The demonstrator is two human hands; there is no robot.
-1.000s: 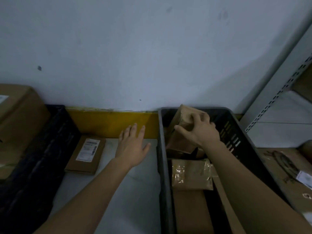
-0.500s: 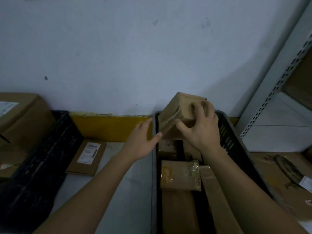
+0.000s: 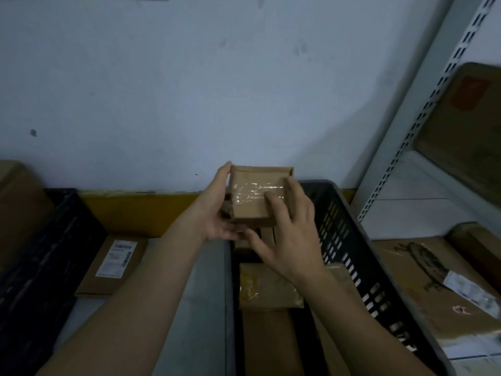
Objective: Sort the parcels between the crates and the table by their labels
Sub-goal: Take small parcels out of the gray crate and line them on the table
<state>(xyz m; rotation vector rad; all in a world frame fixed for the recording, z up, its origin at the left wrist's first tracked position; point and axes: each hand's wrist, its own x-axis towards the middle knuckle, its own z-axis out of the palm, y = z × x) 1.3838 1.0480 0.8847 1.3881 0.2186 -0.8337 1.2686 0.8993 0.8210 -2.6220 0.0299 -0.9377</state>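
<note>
Since the frame half a second back, the small box [image 3: 253,198] has turned its taped face toward the camera, and the left hand [image 3: 217,210] — then only reaching in — now cups it from below and along its left edge, fingers curled round it. The right hand [image 3: 287,234] grasps the box from the right, fingers spread over the tape and thumb underneath. Both forearms rise from the bottom of the frame and meet at centre, holding the box up above the far end of the grey crate [image 3: 349,240]. Below the hands, inside that crate, lies a taped parcel [image 3: 267,289] among other brown packages. At lower left a flat labelled parcel [image 3: 112,263] rests on the table [image 3: 200,308], beside a black crate [image 3: 40,261]. Cardboard boxes [image 3: 423,280] sit at right under a metal shelf post [image 3: 417,115].
</note>
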